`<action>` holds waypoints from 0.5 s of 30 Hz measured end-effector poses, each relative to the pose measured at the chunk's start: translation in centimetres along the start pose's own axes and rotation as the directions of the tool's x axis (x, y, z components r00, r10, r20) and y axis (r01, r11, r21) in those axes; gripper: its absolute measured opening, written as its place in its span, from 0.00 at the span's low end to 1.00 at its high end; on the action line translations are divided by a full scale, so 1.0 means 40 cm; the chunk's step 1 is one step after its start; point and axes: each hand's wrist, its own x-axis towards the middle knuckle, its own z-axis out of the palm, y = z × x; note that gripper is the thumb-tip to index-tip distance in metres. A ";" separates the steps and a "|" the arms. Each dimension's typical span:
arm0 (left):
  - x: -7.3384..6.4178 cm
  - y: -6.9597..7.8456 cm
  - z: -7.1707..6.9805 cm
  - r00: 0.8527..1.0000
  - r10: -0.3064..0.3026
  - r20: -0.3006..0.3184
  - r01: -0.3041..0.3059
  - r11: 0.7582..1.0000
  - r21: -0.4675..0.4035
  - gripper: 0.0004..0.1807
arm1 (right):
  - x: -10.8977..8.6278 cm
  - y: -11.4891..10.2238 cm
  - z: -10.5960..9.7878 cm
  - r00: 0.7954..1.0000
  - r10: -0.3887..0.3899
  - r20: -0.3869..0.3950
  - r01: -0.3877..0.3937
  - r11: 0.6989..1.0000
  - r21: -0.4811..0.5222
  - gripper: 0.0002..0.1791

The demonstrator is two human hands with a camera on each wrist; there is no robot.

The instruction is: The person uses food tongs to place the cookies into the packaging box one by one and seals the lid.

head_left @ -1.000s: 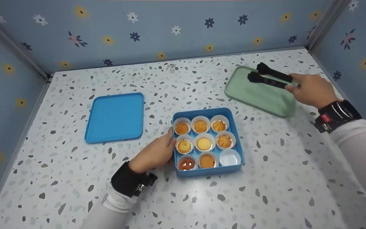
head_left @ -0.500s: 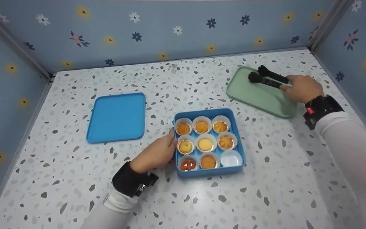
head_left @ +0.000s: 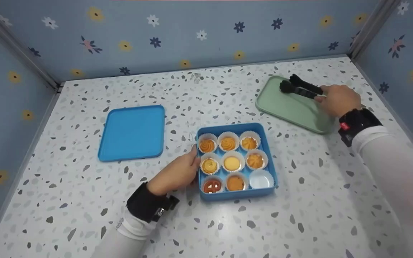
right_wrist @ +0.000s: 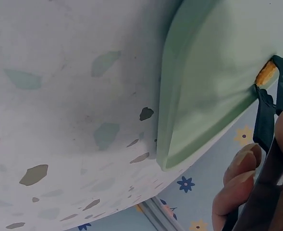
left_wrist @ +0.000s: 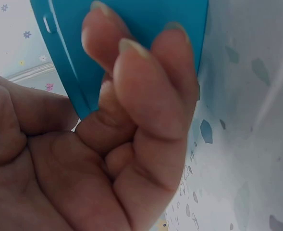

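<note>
In my right hand [head_left: 340, 100] is a pair of black tongs [head_left: 301, 87], gripped over the green tray [head_left: 289, 107] at the back right. The right wrist view shows an orange-brown cookie [right_wrist: 266, 73] between the tong tips, close over the tray. My left hand [head_left: 176, 172] holds the left side of a square blue box [head_left: 238, 194], its fingers curled against the outer wall. Inside are rows of white paper cups, most with a cookie [head_left: 232, 163] in them. The cup [head_left: 261, 180] at the front right corner has no cookie.
A flat blue lid [head_left: 133, 132] lies on the speckled table [head_left: 206, 96], left of the box. Flower-patterned panels [head_left: 177, 32] enclose the table at the back and both sides.
The right hand has moved a little left and down with the tongs over the tray, and the tong tips stand slightly closer together. The left hand stays at the box.
</note>
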 end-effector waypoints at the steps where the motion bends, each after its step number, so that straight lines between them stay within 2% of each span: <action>1: 0.000 0.000 0.000 1.000 -0.002 0.001 0.002 1.000 -0.002 0.33 | -0.001 0.000 -0.003 1.000 -0.002 -0.002 0.002 1.000 -0.008 0.35; 5: -0.002 0.002 -0.001 1.000 -0.006 0.001 0.006 1.000 -0.009 0.33 | -0.011 0.000 -0.013 1.000 -0.011 -0.028 0.011 1.000 -0.007 0.28; 9: -0.004 0.004 -0.003 1.000 -0.001 -0.002 0.001 1.000 -0.011 0.33 | -0.024 0.004 -0.020 0.998 -0.022 -0.060 0.023 1.000 0.012 0.30; 12: -0.004 0.005 -0.002 1.000 0.001 -0.004 -0.001 1.000 -0.011 0.33 | -0.030 0.010 -0.023 0.998 -0.024 -0.055 0.025 1.000 0.015 0.32; 15: -0.002 0.005 0.000 1.000 0.004 -0.002 -0.004 1.000 -0.012 0.33 | -0.039 0.016 -0.027 0.998 -0.030 -0.055 0.031 0.999 0.012 0.28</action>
